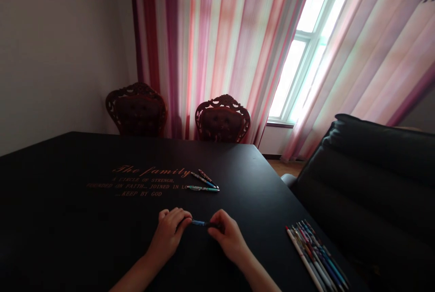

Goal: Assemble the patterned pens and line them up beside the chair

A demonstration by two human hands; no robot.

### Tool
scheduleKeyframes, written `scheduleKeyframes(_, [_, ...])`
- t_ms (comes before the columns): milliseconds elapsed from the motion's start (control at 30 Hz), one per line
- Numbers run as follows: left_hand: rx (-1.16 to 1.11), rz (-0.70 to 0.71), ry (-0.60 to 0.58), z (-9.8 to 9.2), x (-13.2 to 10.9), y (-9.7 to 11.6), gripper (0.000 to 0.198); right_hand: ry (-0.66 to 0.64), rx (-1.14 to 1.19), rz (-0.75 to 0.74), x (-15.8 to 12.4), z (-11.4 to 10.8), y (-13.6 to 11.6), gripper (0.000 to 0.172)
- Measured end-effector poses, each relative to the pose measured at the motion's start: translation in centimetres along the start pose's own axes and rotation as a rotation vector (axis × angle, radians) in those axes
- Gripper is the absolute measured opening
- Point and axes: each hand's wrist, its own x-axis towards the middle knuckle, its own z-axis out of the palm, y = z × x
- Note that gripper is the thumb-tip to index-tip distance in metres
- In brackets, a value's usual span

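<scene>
A blue pen with dark parts is held level between my two hands, low over the black table. My left hand pinches its left end between thumb and fingers. The pen's right end is in the closed fingers of my right hand, which partly hide it. Just beyond my hands lie a green pen and two more pens, one with a blue end and one reddish and dark.
Several pens lie side by side near the table's right edge. Two carved chairs stand behind the far edge. A black leather seat is at the right. Orange lettering marks the tabletop.
</scene>
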Motion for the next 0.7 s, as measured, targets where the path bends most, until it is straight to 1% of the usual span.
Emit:
scheduleKeyframes(100, [-0.008,-0.011,0.020,0.08,0.11,-0.28,0.013,0.030,-0.006,-0.013,-0.24,-0.30,-0.17,0.022])
scheduleKeyframes(200, [0.035,0.017,0.027,0.17,0.03,-0.34,0.013,-0.009,-0.007,0.034,-0.29,-0.50,-0.28,0.028])
scheduleKeyframes(300, [0.117,0.054,0.008,0.20,-0.09,-0.33,0.014,0.021,0.008,0.017,-0.23,-0.64,-0.21,0.018])
scheduleKeyframes(467, [0.255,0.097,-0.029,0.15,-0.17,-0.51,0.017,0.025,0.085,0.028,-0.06,-0.71,0.31,0.018])
scheduleKeyframes(700, [0.313,0.116,-0.031,0.12,-0.35,-0.67,0.017,0.009,0.207,0.046,-0.03,-0.30,0.67,0.023])
